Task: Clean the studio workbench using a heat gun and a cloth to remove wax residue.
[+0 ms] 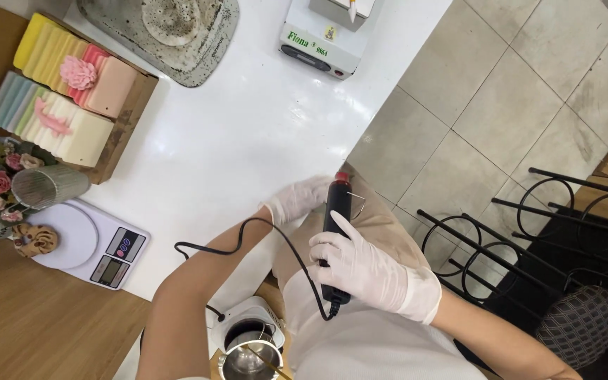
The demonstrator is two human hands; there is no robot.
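Head view, right hand (364, 271) wrapped around black corded tool (337, 232), left hand (297, 199) curled loosely near its tip

The metal pitcher (250, 360) is cut off by the bottom edge.

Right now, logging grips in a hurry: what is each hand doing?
Left hand: gloved, at the red tip of the black corded tool; grip cannot be told.
Right hand: gloved, closed around the tool's body.

White worktop (248, 134), wooden counter (29, 331), beige tiled floor (522, 91), black wire stools (529, 225).
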